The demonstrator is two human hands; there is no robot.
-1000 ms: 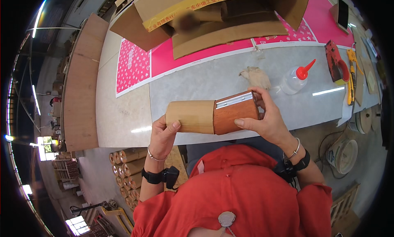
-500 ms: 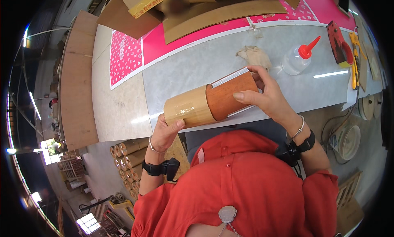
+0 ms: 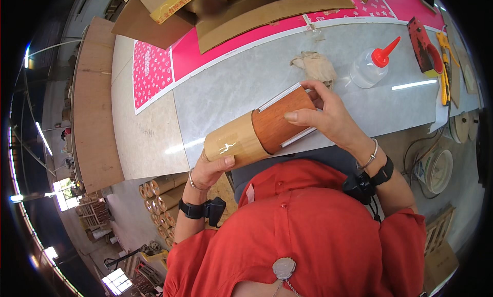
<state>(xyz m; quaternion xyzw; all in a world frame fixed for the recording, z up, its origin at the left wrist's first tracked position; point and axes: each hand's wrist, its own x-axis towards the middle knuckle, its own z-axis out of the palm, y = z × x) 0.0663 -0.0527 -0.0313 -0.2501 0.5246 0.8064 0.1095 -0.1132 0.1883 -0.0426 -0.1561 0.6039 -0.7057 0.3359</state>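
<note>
Over the near edge of the table I hold a two-part cylinder, slanting up to the right. My left hand [image 3: 211, 169] is wrapped round the lower left end of a tan cardboard tube [image 3: 233, 143], thumb on its side by a shiny patch of clear tape. Out of the tube's other end comes a reddish-brown wood-grain cylinder [image 3: 280, 121], with pale strips running lengthwise along its two sides. Closed round the far end of this brown cylinder is my right hand [image 3: 328, 109], its thumb across the top and its fingers partly hidden behind.
Beyond my hands on the grey table [image 3: 221, 99] lie a crumpled cloth [image 3: 314, 68], a clear squeeze bottle [image 3: 368, 68] with a red nozzle, a red tape dispenser [image 3: 423, 45] and a yellow cutter [image 3: 444, 86]. Cardboard [image 3: 267, 22] and pink printed sheets [image 3: 185, 58] line the back.
The joined tube and brown cylinder have shifted slightly left and tilt more steeply, both hands moving along with them. Each hand keeps its hold.
</note>
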